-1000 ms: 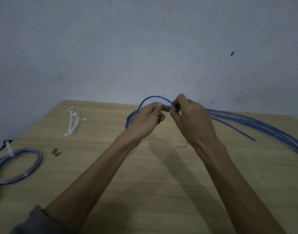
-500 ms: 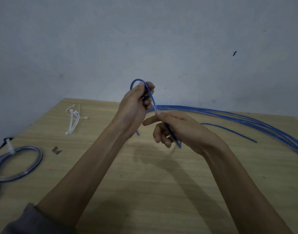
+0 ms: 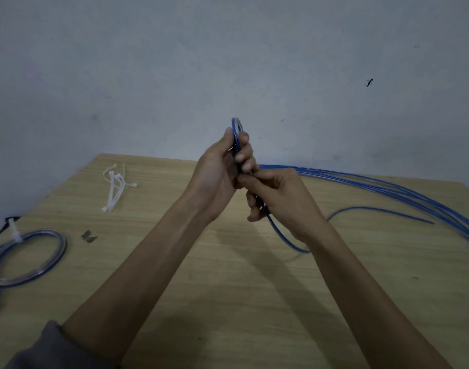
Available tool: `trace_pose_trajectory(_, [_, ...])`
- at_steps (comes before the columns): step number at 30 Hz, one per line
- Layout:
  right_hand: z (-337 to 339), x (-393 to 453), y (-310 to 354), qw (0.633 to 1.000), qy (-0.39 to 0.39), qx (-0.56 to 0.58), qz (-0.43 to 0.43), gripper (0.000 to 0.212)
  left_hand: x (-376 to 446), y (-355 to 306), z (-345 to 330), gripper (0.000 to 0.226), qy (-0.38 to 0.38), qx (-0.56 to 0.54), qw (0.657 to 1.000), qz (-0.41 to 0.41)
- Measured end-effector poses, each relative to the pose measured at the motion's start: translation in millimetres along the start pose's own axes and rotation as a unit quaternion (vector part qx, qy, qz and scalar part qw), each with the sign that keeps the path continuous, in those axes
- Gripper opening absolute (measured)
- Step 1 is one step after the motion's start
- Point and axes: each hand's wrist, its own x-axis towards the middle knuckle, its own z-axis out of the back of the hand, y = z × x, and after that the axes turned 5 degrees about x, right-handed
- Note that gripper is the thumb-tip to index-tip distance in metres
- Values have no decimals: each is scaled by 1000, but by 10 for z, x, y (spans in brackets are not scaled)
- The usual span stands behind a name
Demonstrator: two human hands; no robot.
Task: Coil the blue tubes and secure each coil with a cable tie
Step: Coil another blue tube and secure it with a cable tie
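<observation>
A: Where is the blue tube (image 3: 284, 234) now?

B: At the middle of the frame, above the table (image 3: 228, 288). The left hand (image 3: 217, 179) holds it raised, its grip clenched around a small loop of tube; the top of the loop sticks up past the fingertips, in front of the wall (image 3: 175, 62).

A: And the right hand (image 3: 278, 198)?

B: Just below and to the right of the left one, touching it. Its grip is pinched on the same tube, which leaves the underside of the hand and curves down toward the table at lower right of the hands.

A: The rest of the tubing?

B: A bundle of loose tubes (image 3: 403, 190) runs from behind the right hand to the right edge of the frame, lying on the table. One free end rests near the right side.

A: Anything else?

B: Cable ties (image 3: 115, 189) lie at the upper left of the table, well apart from the hands. A finished coil (image 3: 28, 258) with a white tie sits at the left edge.
</observation>
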Motion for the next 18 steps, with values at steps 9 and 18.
trace_pose_trajectory(9, [15, 17, -38, 957, -13, -270, 104, 32, 9, -67, 19, 41, -1, -84, 996, -10])
trace_pose_trajectory(18, [83, 41, -148, 959, 93, -251, 92, 24, -23, -423, 198, 36, 23, -70, 997, -40])
